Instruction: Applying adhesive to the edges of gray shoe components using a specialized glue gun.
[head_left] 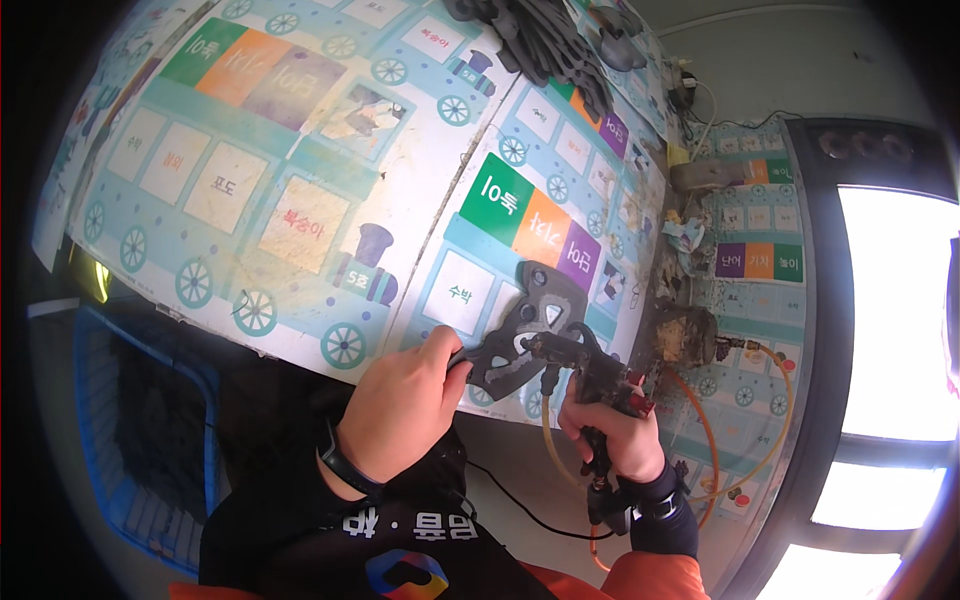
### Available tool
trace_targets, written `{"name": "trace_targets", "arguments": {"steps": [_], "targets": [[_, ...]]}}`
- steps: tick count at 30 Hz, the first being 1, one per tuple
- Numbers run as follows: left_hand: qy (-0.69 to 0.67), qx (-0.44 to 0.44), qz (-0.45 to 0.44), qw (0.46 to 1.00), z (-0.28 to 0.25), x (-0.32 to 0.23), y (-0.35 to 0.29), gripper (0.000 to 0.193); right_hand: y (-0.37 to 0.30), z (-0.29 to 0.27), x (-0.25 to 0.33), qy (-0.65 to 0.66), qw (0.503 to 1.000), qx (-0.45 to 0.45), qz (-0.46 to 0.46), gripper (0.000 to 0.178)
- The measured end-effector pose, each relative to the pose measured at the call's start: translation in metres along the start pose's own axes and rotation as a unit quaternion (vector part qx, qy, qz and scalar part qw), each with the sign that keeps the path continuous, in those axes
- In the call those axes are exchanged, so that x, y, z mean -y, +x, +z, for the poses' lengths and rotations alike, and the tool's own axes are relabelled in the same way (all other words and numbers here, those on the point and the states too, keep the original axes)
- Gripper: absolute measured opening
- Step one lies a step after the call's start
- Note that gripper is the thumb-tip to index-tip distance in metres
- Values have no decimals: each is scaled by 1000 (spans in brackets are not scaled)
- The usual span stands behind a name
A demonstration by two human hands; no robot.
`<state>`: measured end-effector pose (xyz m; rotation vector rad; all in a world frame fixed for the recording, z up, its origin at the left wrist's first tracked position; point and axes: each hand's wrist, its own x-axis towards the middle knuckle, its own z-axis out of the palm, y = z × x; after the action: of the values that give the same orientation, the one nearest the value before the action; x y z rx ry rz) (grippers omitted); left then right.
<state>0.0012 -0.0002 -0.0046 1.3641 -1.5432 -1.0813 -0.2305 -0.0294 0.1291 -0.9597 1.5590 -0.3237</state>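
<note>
My left hand (pixel 398 408) pinches the near-left edge of a flat dark grey cut-out piece (pixel 563 287), which looks like foam or rubber. Several holes pierce the piece, and it is held tilted over the front edge of the table. My right hand (pixel 622 432) is wrapped round the handle of a spray gun (pixel 598 372), dark and crusted with residue. The gun's nozzle points left and sits right in front of the piece; whether they touch, I cannot tell. Behind them at the far edge lies a pile of similar dark grey pieces (pixel 545 45).
A patterned printed sheet covers the table (pixel 410 215). Orange and yellowish hoses (pixel 712 440) hang at the right, beside a crusted container (pixel 684 333). A blue basket (pixel 95 400) stands low at the left. Bright panels in a dark frame (pixel 800 400) rise at the right.
</note>
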Motion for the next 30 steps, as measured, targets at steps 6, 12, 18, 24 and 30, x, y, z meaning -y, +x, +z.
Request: {"name": "trace_targets", "arguments": {"steps": [6,12,18,24,30], "targets": [[-2,-3,1,1000,1,2,0,17,-3,12,2,-12,1000,-19,-1,6],[4,-6,-2,1000,3,2,-1,18,-6,13,1,-21,1000,-10,16,6],[7,-1,-5,1000,2,2,-1,18,-13,8,-9,-8,1000,7,21,6],[7,-2,-5,1000,2,2,-1,18,-19,2,-17,28,999,13,32,10],[9,-9,-4,1000,3,2,-2,19,-20,11,-15,34,999,-8,23,11]]}}
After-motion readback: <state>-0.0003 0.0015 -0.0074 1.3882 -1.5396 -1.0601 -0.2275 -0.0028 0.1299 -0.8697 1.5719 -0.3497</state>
